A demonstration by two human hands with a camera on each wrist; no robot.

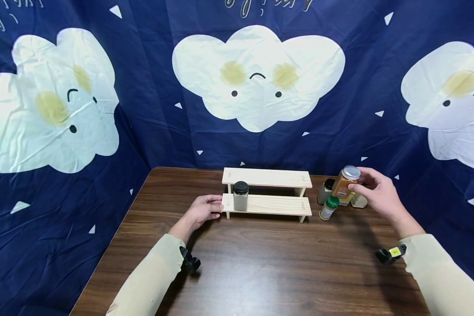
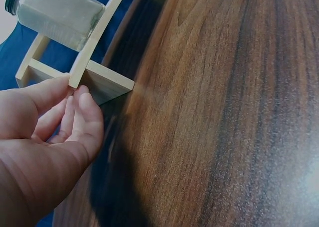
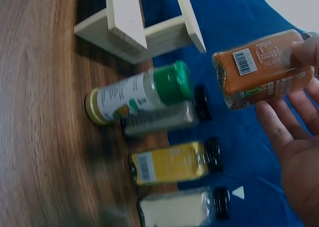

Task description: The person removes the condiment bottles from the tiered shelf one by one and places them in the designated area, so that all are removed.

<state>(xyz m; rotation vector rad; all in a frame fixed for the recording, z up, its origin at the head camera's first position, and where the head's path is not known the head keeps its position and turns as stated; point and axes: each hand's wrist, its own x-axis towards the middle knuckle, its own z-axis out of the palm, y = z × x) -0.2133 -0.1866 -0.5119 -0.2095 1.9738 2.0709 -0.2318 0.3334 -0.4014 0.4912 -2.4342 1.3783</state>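
My left hand (image 1: 204, 210) pinches the left end of the lower step of a light wooden two-tier rack (image 1: 276, 204); in the left wrist view, thumb and fingertips grip the board's corner. On that step, near its left end, stands a square glass spice jar (image 1: 240, 199) with a black lid and greyish contents. My right hand (image 1: 377, 193) holds up an orange-brown spice jar (image 3: 264, 67) with a silvery top, raised above the other jars. Below it are a green-capped shaker (image 3: 137, 93), a grey jar (image 3: 162, 120), a yellow jar (image 3: 169, 162) and a whitish jar (image 3: 177, 208).
The rack's upper step (image 1: 266, 177) stands behind the lower one and bears nothing. Both tiers sit at the back of a dark wooden table (image 1: 256, 263). A blue cloth with cloud faces (image 1: 258, 79) hangs behind and at the sides.
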